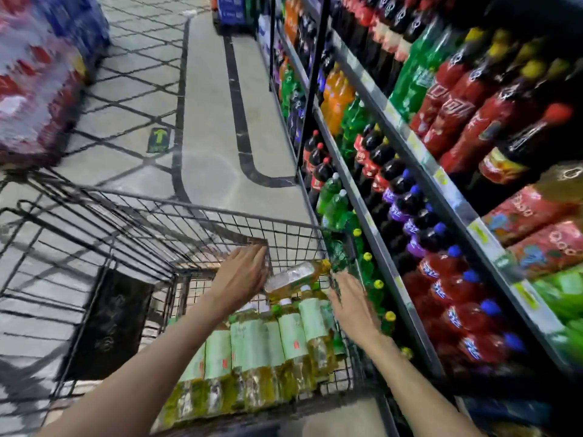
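Soda aisle, cart alongside shelf. Our left hand, fingers straight and together, and right hand, fingers too blurred to tell, bracket the loose bottle atop the packed row. Probably steadying it flat.

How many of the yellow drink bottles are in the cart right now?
7: six bottles lie side by side in the cart, and one bottle lies crosswise on top of their caps. The left forearm may hide more.

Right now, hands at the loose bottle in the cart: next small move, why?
Probably grip the loose bottle and lift it: it lies crosswise atop the packed bottles in the cart, left hand at its base, right hand near its cap, neither plainly gripping.
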Demonstrator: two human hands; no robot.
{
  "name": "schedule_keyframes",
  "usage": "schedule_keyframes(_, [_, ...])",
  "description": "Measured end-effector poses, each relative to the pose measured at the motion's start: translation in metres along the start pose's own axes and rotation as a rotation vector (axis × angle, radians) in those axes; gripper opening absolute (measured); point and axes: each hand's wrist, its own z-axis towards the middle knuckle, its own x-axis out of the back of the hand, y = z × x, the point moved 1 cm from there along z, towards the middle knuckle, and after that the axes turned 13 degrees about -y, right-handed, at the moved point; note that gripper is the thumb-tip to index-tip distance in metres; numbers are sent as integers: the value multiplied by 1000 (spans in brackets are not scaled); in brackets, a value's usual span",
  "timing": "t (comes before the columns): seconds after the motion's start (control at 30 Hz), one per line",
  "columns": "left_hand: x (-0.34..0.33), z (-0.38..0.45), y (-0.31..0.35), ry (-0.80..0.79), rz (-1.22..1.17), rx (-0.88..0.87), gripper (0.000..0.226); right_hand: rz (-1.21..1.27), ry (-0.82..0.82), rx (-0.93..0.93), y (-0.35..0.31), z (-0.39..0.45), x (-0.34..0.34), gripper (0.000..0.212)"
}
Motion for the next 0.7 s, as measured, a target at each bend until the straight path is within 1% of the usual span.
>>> schedule_keyframes(0.1, [-35, 42, -1, -59, 13, -69, 41, 74, -16, -70, 12, 28, -19, 47])
schedule_keyframes(0.17, [-61, 64, -1, -150, -37, -92, 43, 140, -42, -121, 19, 45, -33, 47])
schedule_keyframes(0.23, [-84, 83, 2, -246, -100, -82, 49, 181, -64, -153, 26, 60, -45, 48])
schedule_keyframes(0.4, [-142, 123, 11, -375, -143, -20, 56, 230, -101, -209, 45, 86, -71, 50])
schedule_keyframes(0.47, [-166, 133, 14, -413, -151, -14, 60, 238, -103, -217, 53, 92, -79, 50])
schedule_keyframes(0.6, [-203, 148, 18, -463, -119, -11, 77, 283, -100, -241, 65, 103, -89, 48])
schedule_keyframes(0.7, [-213, 156, 19, -449, -176, 17, 73, 281, -82, -235, 70, 109, -92, 45])
